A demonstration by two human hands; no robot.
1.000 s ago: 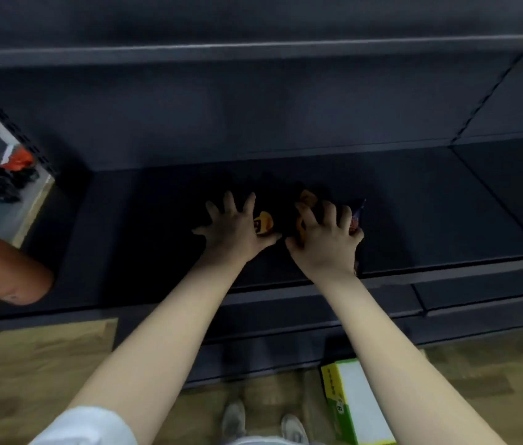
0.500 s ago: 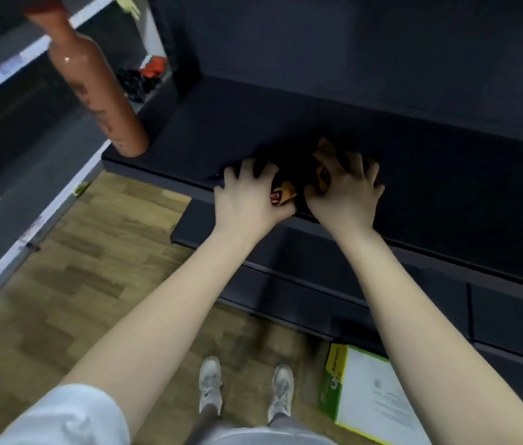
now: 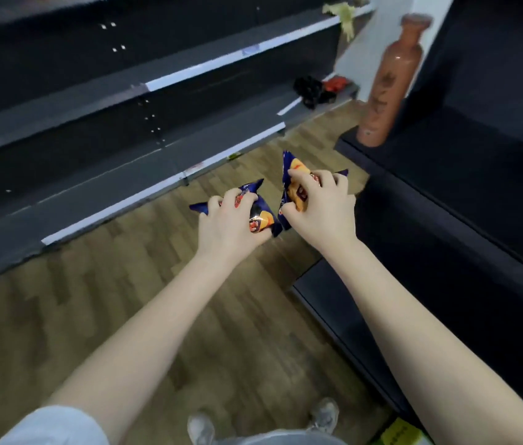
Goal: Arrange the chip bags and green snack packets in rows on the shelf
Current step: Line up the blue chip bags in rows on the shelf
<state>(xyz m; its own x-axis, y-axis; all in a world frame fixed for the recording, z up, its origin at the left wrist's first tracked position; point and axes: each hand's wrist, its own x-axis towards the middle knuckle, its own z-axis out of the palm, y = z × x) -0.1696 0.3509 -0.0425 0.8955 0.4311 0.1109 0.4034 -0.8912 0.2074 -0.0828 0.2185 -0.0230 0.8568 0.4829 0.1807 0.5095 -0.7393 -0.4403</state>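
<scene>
My left hand [image 3: 226,226] grips a dark blue chip bag [image 3: 261,216] with orange print, held over the wooden floor. Beside it, my right hand [image 3: 321,208] grips a second dark blue chip bag [image 3: 294,179], its top corner sticking up. Both bags hang in the air just left of the dark shelf [image 3: 465,194] on the right, off its surface. No green snack packets show on either shelf.
A tall terracotta bottle [image 3: 385,81] stands on the left end of the dark shelf. A grey shelving unit [image 3: 119,101] runs along the left, with black and red items [image 3: 316,88] at its far end. A green-edged box [image 3: 396,435] lies by my feet.
Both hands have lifted the two chip bags off the dark shelf and carried them left over the floor. My view has swung left toward the grey shelving.
</scene>
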